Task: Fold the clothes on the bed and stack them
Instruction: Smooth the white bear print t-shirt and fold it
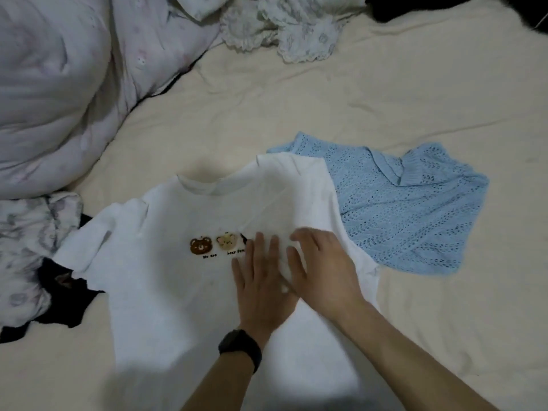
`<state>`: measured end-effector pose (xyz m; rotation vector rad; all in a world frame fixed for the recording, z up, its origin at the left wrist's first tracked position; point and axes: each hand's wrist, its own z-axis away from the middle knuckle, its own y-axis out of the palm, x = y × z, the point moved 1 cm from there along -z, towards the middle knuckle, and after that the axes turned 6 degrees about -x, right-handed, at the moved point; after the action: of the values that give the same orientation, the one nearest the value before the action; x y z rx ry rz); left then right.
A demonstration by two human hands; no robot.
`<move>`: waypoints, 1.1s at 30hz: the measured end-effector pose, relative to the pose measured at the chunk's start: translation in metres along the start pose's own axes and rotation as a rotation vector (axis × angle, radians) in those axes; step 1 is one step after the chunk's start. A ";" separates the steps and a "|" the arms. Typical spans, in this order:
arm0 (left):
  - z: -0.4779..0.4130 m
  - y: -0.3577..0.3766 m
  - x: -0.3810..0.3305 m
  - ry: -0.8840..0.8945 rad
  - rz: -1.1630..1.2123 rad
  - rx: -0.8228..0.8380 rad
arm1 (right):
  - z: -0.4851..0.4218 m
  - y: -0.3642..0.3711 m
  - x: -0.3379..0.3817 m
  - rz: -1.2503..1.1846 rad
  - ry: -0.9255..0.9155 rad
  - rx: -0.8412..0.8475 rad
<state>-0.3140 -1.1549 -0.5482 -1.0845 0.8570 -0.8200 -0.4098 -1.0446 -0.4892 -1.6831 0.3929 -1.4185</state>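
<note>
- Your left hand [261, 280] lies flat, fingers straight, on the white T-shirt [166, 280] just beside the bear print [215, 244]; it grips nothing.
- Your right hand [323, 268] rests on the flap folded in from the shirt's edge nearest the blue knit top [415, 209]; its fingers curve over the cloth, but blur hides whether they pinch or merely press.
- The shirt lies face up on the cream bed sheet [415, 84]; its other sleeve is spread out over a black garment [68, 292]; I judge one side fold is in, with the second side and the crosswise fold left.
- The blue top lies unfolded, one edge under the shirt; no stack shows; most of the task likely remains.
</note>
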 end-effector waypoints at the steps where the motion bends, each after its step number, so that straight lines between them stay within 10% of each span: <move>1: 0.002 0.009 0.000 0.000 -0.017 0.027 | -0.018 0.012 -0.001 0.034 -0.098 0.015; 8: -0.003 0.029 0.013 0.054 -0.085 0.047 | -0.090 0.044 -0.083 0.607 -0.111 0.216; 12: 0.004 0.023 0.022 0.121 -0.030 -0.031 | -0.052 0.050 -0.063 0.530 -0.119 -0.006; 16: 0.029 0.010 0.076 0.096 -0.008 -0.113 | 0.012 0.058 -0.045 0.523 -0.285 0.150; 21: 0.085 -0.008 0.194 0.004 -0.064 -0.073 | 0.028 0.074 0.001 0.397 0.130 0.202; 25: 0.121 -0.035 0.270 -0.109 -0.029 -0.107 | 0.027 0.103 0.097 0.211 -0.055 0.131; 33: 0.052 -0.104 0.347 -0.699 0.836 -0.355 | -0.073 0.196 0.274 0.141 -0.310 0.470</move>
<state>-0.1314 -1.4676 -0.4979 -1.0704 0.7507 0.4140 -0.3384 -1.3814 -0.4694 -1.4217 -0.0014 -1.0247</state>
